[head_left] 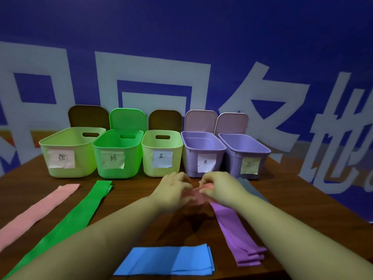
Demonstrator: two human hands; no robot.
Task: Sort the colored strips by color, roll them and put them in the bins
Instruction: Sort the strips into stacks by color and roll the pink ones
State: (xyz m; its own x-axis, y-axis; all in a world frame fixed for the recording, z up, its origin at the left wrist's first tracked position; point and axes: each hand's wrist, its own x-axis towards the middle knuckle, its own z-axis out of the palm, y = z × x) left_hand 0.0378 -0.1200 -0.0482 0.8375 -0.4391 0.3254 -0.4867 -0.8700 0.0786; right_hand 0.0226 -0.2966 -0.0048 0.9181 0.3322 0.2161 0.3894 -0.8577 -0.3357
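- Nearest the person, a stack of blue strips [167, 259] lies flat by the front edge of the wooden table [302, 209]; green strips [66, 221] and a pink strip on the table [38, 209] run off to the left
- A stack of purple strips [238, 235] lies under the right forearm, and grey strips [250, 187] just show beyond the right hand
- The left hand [173, 191] and right hand [218, 188] meet mid-table, fingertips pinching a pink strip being rolled [196, 194]; much of it is hidden
- To roll well, I'd keep both edges aligned and the turns tight, thumbs holding the core
- Bare table in front of the blue-label bin [160, 153] gives working room
- The pink-label bin [68, 152] stands far left, so the carry crosses over the green strips
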